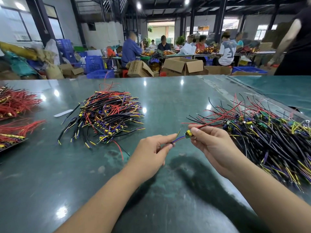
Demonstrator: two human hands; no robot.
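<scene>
Here the right hand (208, 143) pinches the small circuit board (188, 133) above the worktop (168, 98). Its blue wires (178, 140) run left and slightly nearer into the left hand (149, 152), which pinches them.

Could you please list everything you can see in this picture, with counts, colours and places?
wired board: one, green with red and blue leads, held between both hands above the table.
centre pile: one, black, red, yellow and purple wired boards, table middle.
right pile: one, same colours, table right.
red bundles: several, red, table left edge.
strip: one, white, left of centre pile.
table: one, dark green.
boxes: several, brown, beyond the table.
crates: several, blue, back left.
workers: several, seated at far benches.
bystander: one, dark top, far right.
left hand: one, pinches the board's blue leads.
right hand: one, pinches the board itself.
</scene>
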